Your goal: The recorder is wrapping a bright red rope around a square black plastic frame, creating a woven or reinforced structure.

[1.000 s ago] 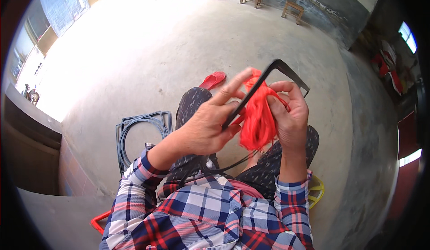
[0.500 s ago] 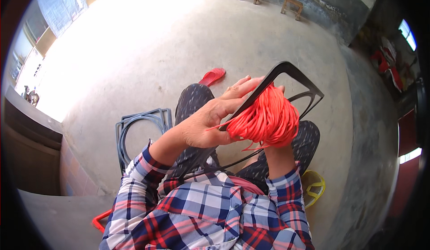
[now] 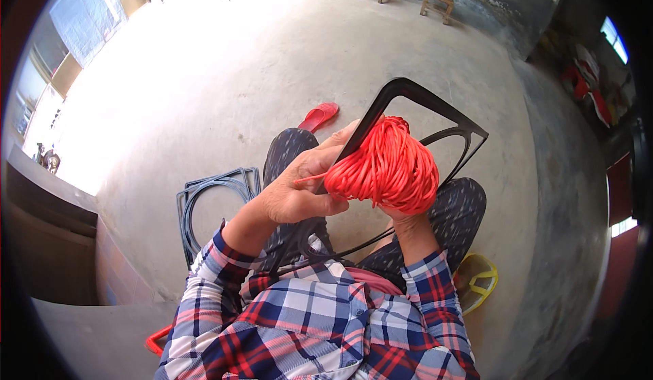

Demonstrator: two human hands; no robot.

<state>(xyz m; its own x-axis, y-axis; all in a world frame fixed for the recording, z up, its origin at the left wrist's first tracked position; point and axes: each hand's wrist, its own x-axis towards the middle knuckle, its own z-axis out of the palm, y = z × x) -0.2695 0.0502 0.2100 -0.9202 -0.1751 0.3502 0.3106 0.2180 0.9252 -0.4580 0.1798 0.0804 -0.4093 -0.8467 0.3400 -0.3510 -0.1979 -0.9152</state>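
Against a thin black metal frame (image 3: 435, 108), hands grip stringy orange cord bundle (image 3: 389, 166).

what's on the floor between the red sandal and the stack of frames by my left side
Nothing: the head view shows bare concrete floor between the red sandal and the stacked frames.

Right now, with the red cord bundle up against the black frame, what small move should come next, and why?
Probably pass the red cord bundle around the black frame bar and draw the strand snug. The left hand grips the bar and pinches a strand leading to the bundle; the right hand, mostly hidden, holds the bundle from beneath, beside that bar.
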